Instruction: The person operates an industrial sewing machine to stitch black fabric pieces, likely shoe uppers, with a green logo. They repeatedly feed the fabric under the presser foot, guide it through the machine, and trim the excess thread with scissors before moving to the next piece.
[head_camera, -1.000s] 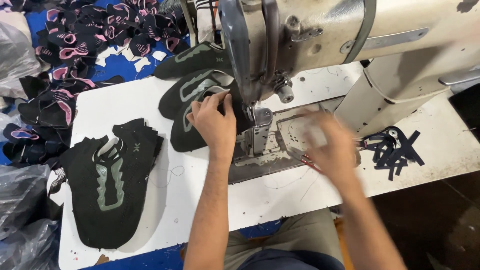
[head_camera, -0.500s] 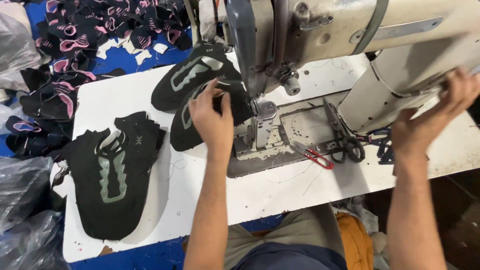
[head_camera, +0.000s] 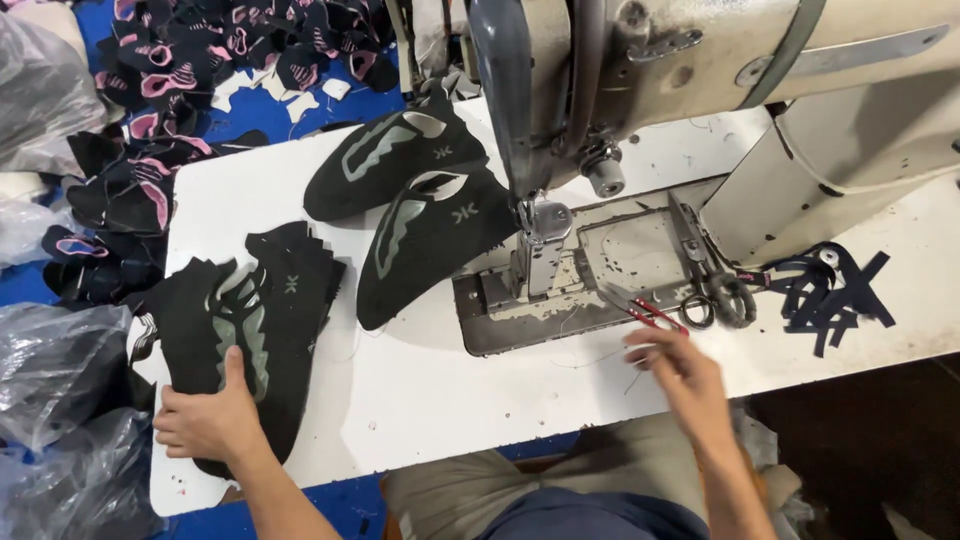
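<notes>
Table (head_camera: 420, 400): stack of shoe uppers (head_camera: 250, 320) at lower left, left hand (head_camera: 205, 420) on it; two shoe uppers (head_camera: 420, 200) at centre, left of the sewing machine (head_camera: 700, 60); scissors (head_camera: 715, 290) on machine bed right of the needle; right hand (head_camera: 675, 370) just below them; strips (head_camera: 830, 290) at right edge.

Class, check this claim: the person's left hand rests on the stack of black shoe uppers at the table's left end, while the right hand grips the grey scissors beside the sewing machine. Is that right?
Not quite. The left hand does rest on the stack of black shoe uppers, but the right hand holds nothing: the head view shows it open over the white table, near the red-handled snips. The grey scissors lie untouched.
</notes>
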